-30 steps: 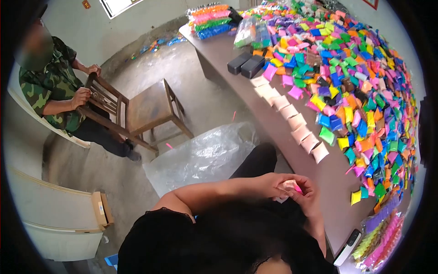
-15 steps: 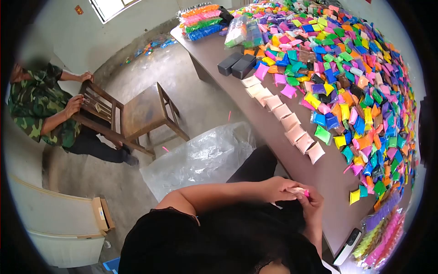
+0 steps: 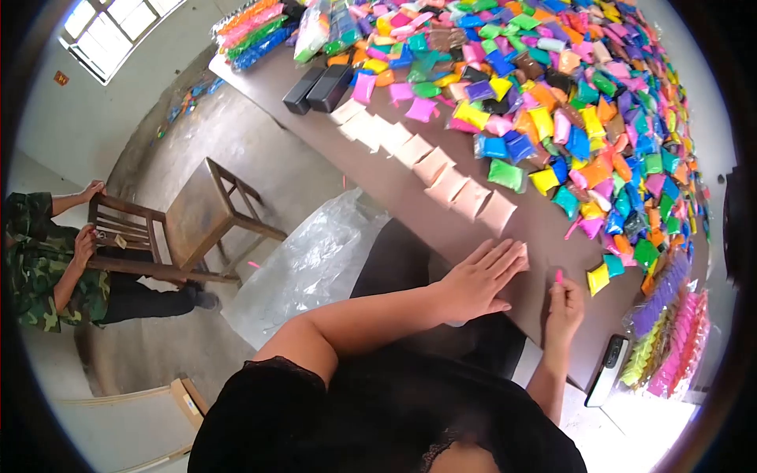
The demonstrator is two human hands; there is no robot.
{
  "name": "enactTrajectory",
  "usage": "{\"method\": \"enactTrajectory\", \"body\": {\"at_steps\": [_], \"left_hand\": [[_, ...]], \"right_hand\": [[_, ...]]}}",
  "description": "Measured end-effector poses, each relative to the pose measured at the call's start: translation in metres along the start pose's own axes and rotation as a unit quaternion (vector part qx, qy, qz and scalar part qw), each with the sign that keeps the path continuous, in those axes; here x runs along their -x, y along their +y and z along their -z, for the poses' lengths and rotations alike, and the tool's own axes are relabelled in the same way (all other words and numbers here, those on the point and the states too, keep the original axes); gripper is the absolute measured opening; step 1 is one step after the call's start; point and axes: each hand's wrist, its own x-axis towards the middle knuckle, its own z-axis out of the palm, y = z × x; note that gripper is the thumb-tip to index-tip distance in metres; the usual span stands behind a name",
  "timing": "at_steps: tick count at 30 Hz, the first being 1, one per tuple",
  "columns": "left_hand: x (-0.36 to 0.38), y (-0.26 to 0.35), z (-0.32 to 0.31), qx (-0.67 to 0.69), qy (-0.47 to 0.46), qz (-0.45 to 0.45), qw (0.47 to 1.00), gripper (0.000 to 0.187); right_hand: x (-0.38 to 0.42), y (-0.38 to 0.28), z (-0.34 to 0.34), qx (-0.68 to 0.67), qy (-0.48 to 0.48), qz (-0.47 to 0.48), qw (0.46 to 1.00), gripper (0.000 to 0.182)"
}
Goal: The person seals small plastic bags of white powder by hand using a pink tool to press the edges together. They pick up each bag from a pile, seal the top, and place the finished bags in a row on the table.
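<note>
The left hand (image 3: 477, 281) is lying flat on the table (image 3: 441, 229), fingers (image 3: 505, 260) extended and close together, gripping nothing; a pale packet (image 3: 523, 257) is showing just past the fingertips, partly covered, and it cannot be told whether the palm is pressing more of it. The right hand (image 3: 564, 305) is pinching a small pink strip (image 3: 559, 276) between thumb and fingertips, the other fingers curling shut. Beyond the left fingertips a row of pale packets (image 3: 441, 177) is running away along the table edge. Farther out, coloured packets (image 3: 568, 102) are covering the table. A phone (image 3: 609, 370) is lying near the right wrist.
</note>
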Motion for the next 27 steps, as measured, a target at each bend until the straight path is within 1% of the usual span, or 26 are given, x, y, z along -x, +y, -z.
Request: {"method": "enactTrajectory", "body": {"at_steps": [1, 2, 3, 4, 6, 7, 8, 9, 10, 11, 12, 13, 14, 16, 17, 19, 20, 22, 23, 25, 27], "left_hand": [[-0.002, -0.003, 0.000, -0.007, -0.007, -0.002, 1.000, 0.093], [-0.001, -0.003, -0.002, -0.011, -0.017, -0.001, 1.000, 0.096], [-0.002, -0.002, 0.000, -0.010, -0.018, 0.001, 1.000, 0.089], [-0.002, -0.001, 0.002, -0.011, -0.017, 0.000, 1.000, 0.089], [-0.002, -0.001, 0.004, -0.100, 0.031, -0.060, 0.993, 0.079], [-0.002, -0.004, 0.002, -0.099, 0.028, -0.065, 0.993, 0.079], [0.000, -0.006, -0.005, -0.089, 0.017, -0.039, 0.995, 0.073], [0.002, -0.002, -0.013, -0.071, 0.001, -0.015, 0.997, 0.068], [-0.005, -0.002, -0.002, -0.022, 0.006, -0.030, 0.999, 0.062], [-0.010, -0.004, 0.001, 0.058, 0.042, -0.029, 0.997, 0.057], [-0.011, -0.004, 0.001, 0.034, 0.038, -0.031, 0.998, 0.056], [-0.011, -0.002, 0.004, -0.008, 0.033, -0.038, 0.999, 0.058], [-0.011, -0.001, 0.007, -0.042, -0.004, -0.021, 0.999, 0.060], [-0.005, -0.005, 0.002, -0.054, 0.008, -0.026, 0.998, 0.061], [-0.004, -0.003, 0.001, -0.045, 0.005, -0.033, 0.998, 0.061], [-0.007, 0.000, 0.005, -0.060, 0.002, -0.020, 0.998, 0.063], [-0.007, -0.001, 0.003, -0.057, 0.000, -0.022, 0.998, 0.063], [-0.005, -0.001, 0.003, -0.068, -0.005, -0.017, 0.998, 0.065], [-0.005, -0.002, 0.002, -0.059, -0.001, -0.014, 0.998, 0.065], [-0.008, -0.001, 0.004, -0.059, 0.005, -0.017, 0.998, 0.065], [-0.005, 0.001, 0.003, -0.055, 0.005, -0.015, 0.998, 0.065]], "right_hand": [[0.001, -0.022, -0.004, 0.012, 0.000, 0.036, 0.999, 0.009], [0.001, -0.027, -0.003, 0.013, 0.004, 0.042, 0.999, 0.009], [0.001, -0.029, -0.004, 0.026, -0.011, 0.050, 0.998, 0.010], [0.002, -0.031, -0.004, 0.040, -0.027, 0.056, 0.997, 0.010], [0.001, -0.031, -0.004, 0.041, -0.023, 0.060, 0.997, 0.013], [-0.002, -0.031, -0.005, 0.072, -0.002, 0.141, 0.987, 0.014], [-0.002, -0.030, -0.005, 0.108, 0.019, 0.216, 0.970, 0.015], [-0.003, -0.028, -0.004, 0.105, 0.001, 0.212, 0.971, 0.016], [-0.009, -0.028, -0.003, 0.107, -0.013, 0.205, 0.973, 0.016], [-0.011, -0.033, -0.001, 0.104, -0.029, 0.172, 0.979, 0.015], [-0.011, -0.040, -0.001, 0.100, -0.045, 0.133, 0.985, 0.014], [-0.010, -0.056, -0.002, 0.080, -0.067, 0.055, 0.993, 0.014], [-0.009, -0.068, -0.003, 0.053, -0.087, -0.019, 0.995, 0.014], [-0.011, -0.056, -0.015, 0.061, -0.086, 0.125, 0.987, 0.010], [-0.011, -0.057, -0.019, 0.067, -0.080, 0.117, 0.988, 0.010], [-0.015, -0.057, -0.030, 0.157, -0.064, 0.241, 0.956, 0.008], [-0.022, -0.055, -0.030, 0.159, -0.063, 0.238, 0.956, 0.008], [-0.032, -0.056, -0.028, 0.211, -0.067, 0.206, 0.953, 0.007], [-0.037, -0.058, -0.028, 0.212, -0.062, 0.210, 0.952, 0.007], [-0.041, -0.060, -0.028, 0.192, -0.101, 0.248, 0.944, 0.010], [-0.042, -0.058, -0.031, 0.208, -0.108, 0.236, 0.943, 0.011]]}}
